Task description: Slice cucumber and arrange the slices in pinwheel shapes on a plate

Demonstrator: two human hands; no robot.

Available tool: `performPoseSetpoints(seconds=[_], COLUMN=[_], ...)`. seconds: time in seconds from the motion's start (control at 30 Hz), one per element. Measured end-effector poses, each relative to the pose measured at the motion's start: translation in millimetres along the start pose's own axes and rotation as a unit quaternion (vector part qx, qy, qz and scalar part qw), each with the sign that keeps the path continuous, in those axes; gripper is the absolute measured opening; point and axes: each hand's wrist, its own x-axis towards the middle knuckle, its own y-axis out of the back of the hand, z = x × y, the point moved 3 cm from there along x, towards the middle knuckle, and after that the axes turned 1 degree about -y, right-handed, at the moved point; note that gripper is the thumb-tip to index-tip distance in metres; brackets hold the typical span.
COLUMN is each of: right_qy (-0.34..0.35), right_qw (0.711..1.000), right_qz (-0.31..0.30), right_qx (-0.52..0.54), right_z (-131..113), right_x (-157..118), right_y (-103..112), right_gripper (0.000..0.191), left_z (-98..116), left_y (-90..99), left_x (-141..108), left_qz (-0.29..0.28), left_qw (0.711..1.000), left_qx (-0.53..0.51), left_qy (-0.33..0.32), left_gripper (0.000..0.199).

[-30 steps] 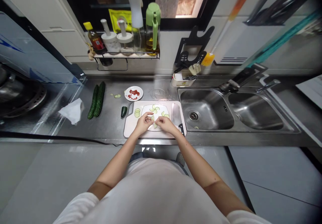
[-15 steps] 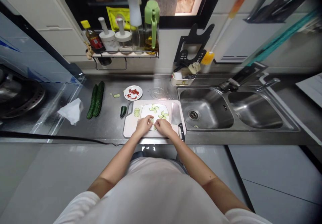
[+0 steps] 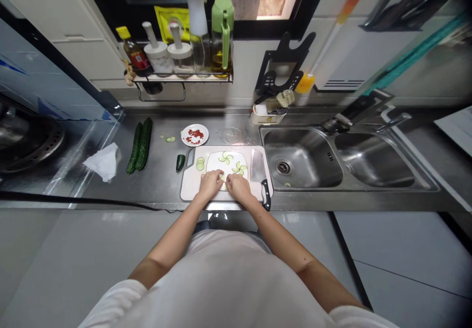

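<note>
My left hand [image 3: 211, 184] and my right hand [image 3: 238, 187] meet over the near part of a white plate [image 3: 217, 159], fingertips pinched close together. Between them shows a pale green cucumber slice [image 3: 223, 177], partly covered by the fingers. Farther back on the plate, cucumber slices form one pinwheel [image 3: 226, 158] at the top and another pinwheel [image 3: 240, 168] at the right. Under the plate lies a cutting board [image 3: 189, 186]. It also carries a short row of round cucumber slices [image 3: 200, 164] on the left and a kitchen knife [image 3: 257, 165] on the right.
A small plate of chopped red pieces [image 3: 194, 135] stands behind the board. To the left are a cucumber stub [image 3: 180, 163], two whole cucumbers [image 3: 140, 145] and a crumpled white cloth [image 3: 104, 163]. A double sink [image 3: 302, 161] adjoins the board's right side. Bottles fill a wall rack [image 3: 184, 78].
Both hands remain over the plate's near part, with only slight shifts of the fingers. The right hand's fingertips have moved a little. The pinwheels look the same.
</note>
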Motion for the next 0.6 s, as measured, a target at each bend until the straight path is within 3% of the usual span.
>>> performPoseSetpoints(seconds=[0.27,0.6], right_qy=[0.033,0.053], right_qw=[0.998,0.998], right_qz=[0.044,0.037], right_qx=[0.012,0.003], right_z=[1.3,1.3], right_x=[-7.4,-8.6], right_y=[-4.6,-6.9], right_gripper=[0.029,0.031], left_z=[-0.2,-0.2], left_y=[1.2,-1.2], left_x=[-2.2,-1.0], left_qz=[0.013,0.013], left_qw=[1.000,1.000], left_qx=[0.004,0.010], left_qy=[-0.015,-0.014], left_gripper=[0.028,0.025])
